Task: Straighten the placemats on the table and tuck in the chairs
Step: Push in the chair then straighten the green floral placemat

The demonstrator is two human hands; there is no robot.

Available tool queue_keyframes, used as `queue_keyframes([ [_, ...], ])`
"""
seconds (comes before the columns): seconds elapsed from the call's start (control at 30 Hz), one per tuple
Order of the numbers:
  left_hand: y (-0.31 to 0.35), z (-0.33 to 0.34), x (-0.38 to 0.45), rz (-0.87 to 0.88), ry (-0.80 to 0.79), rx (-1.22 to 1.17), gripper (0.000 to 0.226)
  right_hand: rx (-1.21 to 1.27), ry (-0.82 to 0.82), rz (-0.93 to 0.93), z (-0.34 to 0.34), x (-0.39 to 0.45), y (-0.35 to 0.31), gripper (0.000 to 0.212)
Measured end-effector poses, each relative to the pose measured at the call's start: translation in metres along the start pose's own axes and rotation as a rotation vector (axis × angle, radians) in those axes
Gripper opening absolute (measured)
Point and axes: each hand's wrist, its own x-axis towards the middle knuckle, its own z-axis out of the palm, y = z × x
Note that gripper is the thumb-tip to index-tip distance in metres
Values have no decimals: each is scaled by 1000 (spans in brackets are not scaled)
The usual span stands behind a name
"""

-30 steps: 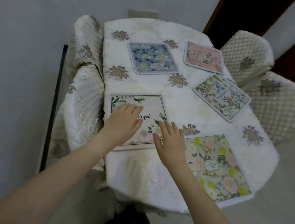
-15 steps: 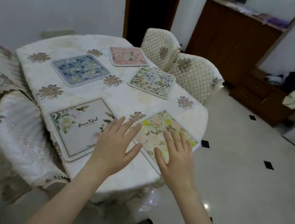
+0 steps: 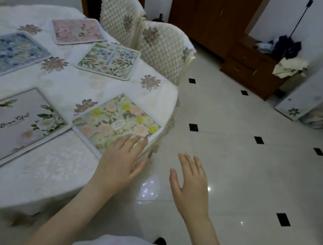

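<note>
A round table [image 3: 46, 169] under a white floral cloth carries several flowered placemats. The yellow-flowered placemat [image 3: 118, 121] lies at the near right edge, turned at an angle. My left hand [image 3: 121, 162] rests flat on its near corner, fingers spread. Off the table, over the floor, my right hand [image 3: 190, 182] hovers open and holds nothing. A grey "Beautiful" placemat [image 3: 10, 125] lies to the left, with blue [image 3: 7, 53], pink [image 3: 77, 30] and green [image 3: 110, 60] placemats farther back. Two quilted cream chairs [image 3: 160, 45] stand at the table's far right side.
Glossy white floor tiles [image 3: 255, 170] with small black insets stretch to the right. A dark wooden cabinet [image 3: 253, 67] and wardrobe stand at the back, with a white drawer unit [image 3: 320, 85] at the far right. A dark doorway opens behind the chairs.
The view has swung right around the table. Both hands left the grey placemat and moved right; the left now lies on the yellow placemat and the right has passed beyond the table's edge.
</note>
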Motion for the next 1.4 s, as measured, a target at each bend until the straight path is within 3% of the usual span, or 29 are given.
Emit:
queue_keyframes([
  [0.27, 117, 50, 86, 49, 35, -35, 53, 4, 41, 24, -74, 53, 112, 45],
  [0.47, 145, 68, 140, 11, 5, -2, 55, 0, 8, -28, -87, 107, 162, 45],
  [1.13, 52, 84, 433, -168, 133, 23, 48, 2, -151, -224, -25, 447, 188, 46],
  [1.4, 26, 108, 522, -355, 126, 70, 52, 70, -279, -383, 12, 571, 210, 46],
])
